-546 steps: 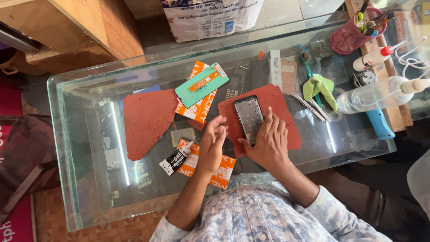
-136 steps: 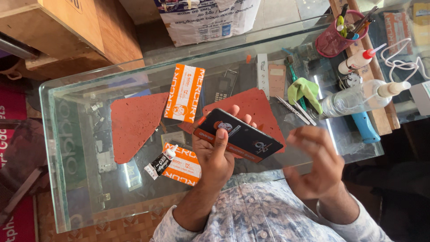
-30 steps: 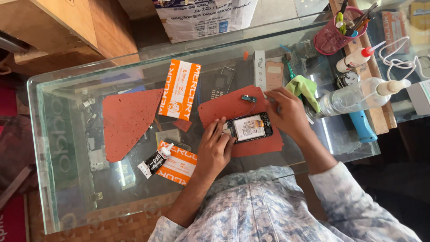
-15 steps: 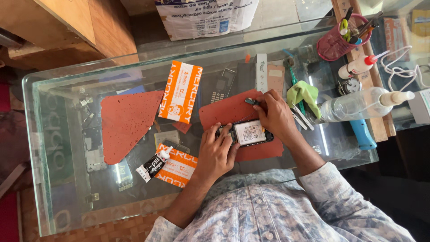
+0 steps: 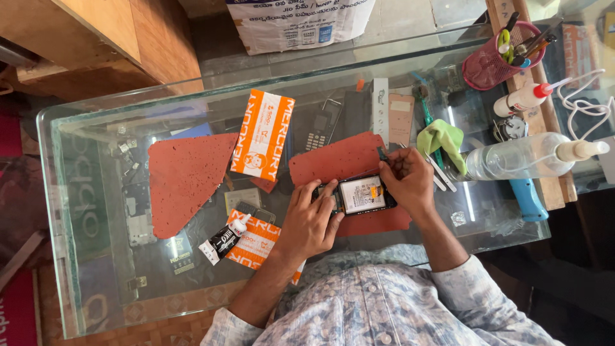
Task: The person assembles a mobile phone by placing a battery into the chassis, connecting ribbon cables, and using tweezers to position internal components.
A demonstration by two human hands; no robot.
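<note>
An opened phone (image 5: 360, 195) with its light battery showing lies on a red mat (image 5: 339, 160) on the glass table (image 5: 96, 301). My left hand (image 5: 312, 221) presses on the phone's left end and holds it steady. My right hand (image 5: 405, 179) sits at the phone's right end, fingers pinched on a small dark tool (image 5: 382, 154) that points up and away from the phone.
A second red mat (image 5: 186, 176) lies at the left. An orange-and-white box (image 5: 262, 136), a small glue tube (image 5: 224, 239), another orange pack (image 5: 256, 240), a green cloth (image 5: 442, 140), a clear bottle (image 5: 519, 157), a blue-handled tool (image 5: 528, 198) and a red pen basket (image 5: 496, 61) surround the phone.
The phone went from held up in my left hand to lying open on the red mat. My right hand reached toward the green cloth, then came back to the phone's right end with a small tool.
</note>
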